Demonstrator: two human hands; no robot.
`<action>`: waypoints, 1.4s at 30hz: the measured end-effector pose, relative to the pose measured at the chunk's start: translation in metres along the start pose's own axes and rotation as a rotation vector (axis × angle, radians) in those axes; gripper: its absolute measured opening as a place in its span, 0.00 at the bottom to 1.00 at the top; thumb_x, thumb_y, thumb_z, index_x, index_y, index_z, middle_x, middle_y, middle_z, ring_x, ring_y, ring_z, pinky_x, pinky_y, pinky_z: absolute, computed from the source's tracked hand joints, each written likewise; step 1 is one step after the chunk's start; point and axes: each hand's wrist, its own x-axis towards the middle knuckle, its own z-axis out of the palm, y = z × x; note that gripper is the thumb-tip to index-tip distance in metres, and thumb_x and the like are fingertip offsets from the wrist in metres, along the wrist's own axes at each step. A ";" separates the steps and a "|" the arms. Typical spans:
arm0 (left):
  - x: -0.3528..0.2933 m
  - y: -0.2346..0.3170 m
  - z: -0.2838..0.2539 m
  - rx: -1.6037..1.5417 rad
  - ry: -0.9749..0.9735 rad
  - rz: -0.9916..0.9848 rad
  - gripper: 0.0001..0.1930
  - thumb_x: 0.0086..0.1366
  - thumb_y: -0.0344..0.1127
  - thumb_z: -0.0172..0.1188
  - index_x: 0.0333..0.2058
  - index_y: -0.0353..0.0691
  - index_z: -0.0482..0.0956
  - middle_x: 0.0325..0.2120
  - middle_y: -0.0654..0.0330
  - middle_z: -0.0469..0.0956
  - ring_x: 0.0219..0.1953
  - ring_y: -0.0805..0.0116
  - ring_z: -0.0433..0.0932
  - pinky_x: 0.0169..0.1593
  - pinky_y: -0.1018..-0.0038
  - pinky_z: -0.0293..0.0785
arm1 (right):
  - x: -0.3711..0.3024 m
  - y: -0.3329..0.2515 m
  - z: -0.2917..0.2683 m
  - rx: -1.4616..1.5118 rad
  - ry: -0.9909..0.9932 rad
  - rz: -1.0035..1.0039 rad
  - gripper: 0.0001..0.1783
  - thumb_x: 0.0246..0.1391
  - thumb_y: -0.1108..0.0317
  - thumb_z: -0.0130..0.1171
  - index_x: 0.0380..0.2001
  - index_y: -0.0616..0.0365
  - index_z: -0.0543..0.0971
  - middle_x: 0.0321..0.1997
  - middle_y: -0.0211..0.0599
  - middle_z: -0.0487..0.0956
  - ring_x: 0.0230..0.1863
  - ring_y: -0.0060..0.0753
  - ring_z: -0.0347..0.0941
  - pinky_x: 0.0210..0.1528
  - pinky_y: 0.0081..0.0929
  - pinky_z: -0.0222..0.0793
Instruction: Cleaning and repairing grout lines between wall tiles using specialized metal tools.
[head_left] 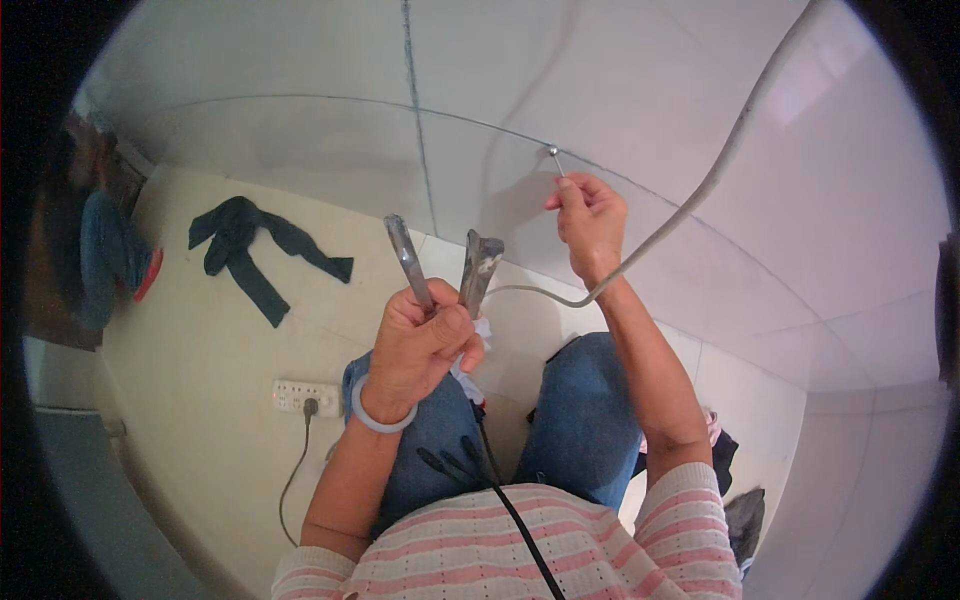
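Note:
My right hand (592, 215), raised to the wall, pinches a thin ball-tipped metal tool (560, 163). Its shiny ball sits at the grey joint line between large pale tiles (640, 120). Lower down and to the left, my left hand (425, 345) is closed around two upright pieces, well away from the wall joint. One is a narrow, shiny metal strip (405, 255); the other is a wider dark grey piece (480, 265) with pale smears near its top. Their lower ends are hidden in my fingers, so I cannot tell their exact kind.
A grey cable (715, 170) hangs across the right side, passing behind my right wrist. On the floor at left lie a dark cloth (240, 240) and a white power strip (293, 393) with a plug in it. A black cord (525, 525) crosses my striped top.

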 end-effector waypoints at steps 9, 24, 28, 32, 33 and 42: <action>0.002 -0.006 0.002 0.053 -0.002 -0.021 0.10 0.61 0.37 0.58 0.26 0.45 0.66 0.12 0.72 0.58 0.12 0.81 0.53 0.17 0.81 0.55 | -0.010 -0.005 -0.041 -0.119 0.035 -0.027 0.10 0.55 0.71 0.50 0.31 0.68 0.76 0.19 0.33 0.76 0.18 0.15 0.65 0.19 0.15 0.57; 0.004 -0.015 -0.001 0.039 0.014 -0.002 0.02 0.62 0.30 0.55 0.30 0.43 0.72 0.17 0.69 0.64 0.13 0.81 0.54 0.19 0.79 0.57 | -0.027 -0.014 -0.110 -0.019 0.114 0.035 0.09 0.55 0.70 0.50 0.30 0.67 0.76 0.19 0.33 0.76 0.15 0.12 0.59 0.16 0.15 0.52; 0.005 -0.016 -0.003 0.085 0.001 0.007 0.01 0.62 0.30 0.55 0.31 0.43 0.72 0.16 0.70 0.63 0.13 0.81 0.53 0.19 0.80 0.56 | -0.030 -0.014 -0.120 -0.065 0.152 0.005 0.09 0.54 0.71 0.51 0.31 0.67 0.76 0.19 0.33 0.76 0.14 0.12 0.58 0.15 0.15 0.52; 0.004 -0.018 -0.006 0.063 0.008 0.005 0.01 0.62 0.30 0.55 0.31 0.44 0.72 0.14 0.71 0.62 0.13 0.81 0.52 0.19 0.80 0.55 | -0.033 -0.017 -0.131 -0.049 0.174 0.019 0.08 0.53 0.73 0.52 0.32 0.68 0.75 0.20 0.36 0.74 0.12 0.12 0.55 0.11 0.13 0.47; 0.005 -0.017 -0.003 0.074 0.016 0.004 0.02 0.62 0.30 0.55 0.31 0.44 0.71 0.14 0.72 0.61 0.13 0.82 0.52 0.19 0.81 0.54 | -0.033 -0.016 -0.136 -0.053 0.184 0.019 0.08 0.53 0.73 0.52 0.32 0.68 0.75 0.20 0.36 0.74 0.12 0.12 0.55 0.11 0.13 0.47; 0.006 -0.021 -0.001 0.133 0.055 -0.004 0.06 0.61 0.31 0.57 0.27 0.44 0.69 0.13 0.73 0.59 0.13 0.82 0.51 0.19 0.82 0.50 | -0.041 -0.013 -0.181 -0.099 0.259 -0.022 0.08 0.54 0.72 0.52 0.33 0.69 0.75 0.20 0.36 0.74 0.12 0.12 0.56 0.11 0.13 0.47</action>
